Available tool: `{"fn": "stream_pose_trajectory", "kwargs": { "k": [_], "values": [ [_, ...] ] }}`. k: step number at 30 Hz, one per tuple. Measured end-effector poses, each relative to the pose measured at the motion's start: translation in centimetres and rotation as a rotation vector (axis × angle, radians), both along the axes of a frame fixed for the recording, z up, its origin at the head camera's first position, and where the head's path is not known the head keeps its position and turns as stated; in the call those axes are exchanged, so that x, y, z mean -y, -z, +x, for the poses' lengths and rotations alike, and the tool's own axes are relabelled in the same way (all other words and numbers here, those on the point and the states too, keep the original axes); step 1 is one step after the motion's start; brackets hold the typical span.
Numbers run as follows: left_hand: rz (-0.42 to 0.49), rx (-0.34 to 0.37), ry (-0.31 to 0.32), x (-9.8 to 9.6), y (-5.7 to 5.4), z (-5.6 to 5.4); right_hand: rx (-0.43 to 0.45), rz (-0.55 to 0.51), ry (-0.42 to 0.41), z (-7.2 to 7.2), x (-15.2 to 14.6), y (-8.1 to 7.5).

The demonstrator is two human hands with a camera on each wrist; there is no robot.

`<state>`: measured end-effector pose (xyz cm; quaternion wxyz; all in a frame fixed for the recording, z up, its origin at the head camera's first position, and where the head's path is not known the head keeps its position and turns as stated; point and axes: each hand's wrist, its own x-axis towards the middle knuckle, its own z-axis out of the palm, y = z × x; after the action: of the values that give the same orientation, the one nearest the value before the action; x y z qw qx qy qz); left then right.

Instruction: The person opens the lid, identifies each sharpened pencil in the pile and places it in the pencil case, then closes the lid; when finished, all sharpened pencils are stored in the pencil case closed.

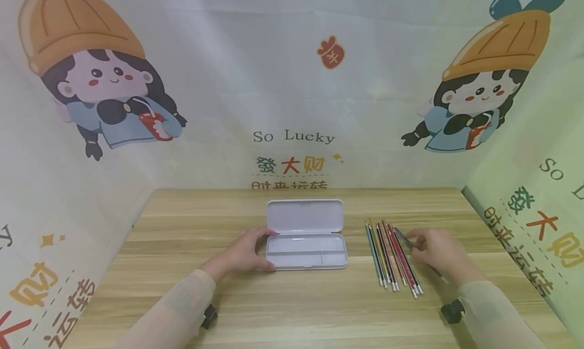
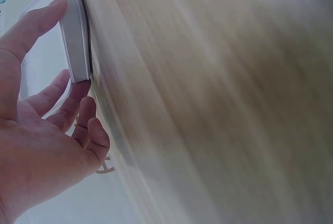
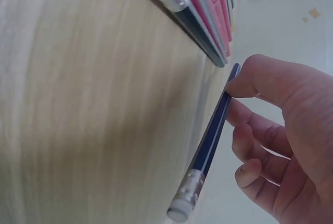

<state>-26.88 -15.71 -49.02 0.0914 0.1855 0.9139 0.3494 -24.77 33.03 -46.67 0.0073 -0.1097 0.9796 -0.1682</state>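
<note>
A white pencil case [image 1: 298, 259] lies on the table with its lid [image 1: 304, 216] tipped back. Inside are shallow compartments with nothing in them. My left hand [image 1: 244, 250] grips the case's left end, thumb on the near side and fingers at the far corner; the left wrist view shows the case wall [image 2: 75, 37] between them. To the right, my right hand [image 1: 440, 252] pinches a dark blue pencil [image 3: 212, 141] between thumb and fingers, its white eraser end pointing toward me. Just left of that hand lie several pencils [image 1: 396, 257] in a loose bunch, eraser ends toward me.
Under everything is a wood-grain table [image 1: 292, 308], its back edge meeting a printed cloth backdrop [image 1: 237, 85]. Cloth also hangs along the left and right sides. A strip of bare wood separates the case from the bunch of pencils.
</note>
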Motion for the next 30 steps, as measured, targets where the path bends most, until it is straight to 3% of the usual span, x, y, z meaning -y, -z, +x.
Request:
{"fn": "stream_pose_trajectory", "kwargs": {
  "k": [14, 22, 30],
  "values": [
    [-0.003, -0.002, 0.006, -0.1, -0.1, 0.1, -0.051, -0.008, -0.064, 0.8, 2.9, -1.0],
    [-0.008, 0.000, -0.002, 0.1, -0.1, 0.1, -0.102, -0.052, -0.170, 0.9, 4.8, -0.7],
    [-0.011, -0.013, 0.005, 0.0, 0.0, -0.1, -0.199, -0.032, -0.261, 0.5, 6.7, -0.5]
  ]
}}
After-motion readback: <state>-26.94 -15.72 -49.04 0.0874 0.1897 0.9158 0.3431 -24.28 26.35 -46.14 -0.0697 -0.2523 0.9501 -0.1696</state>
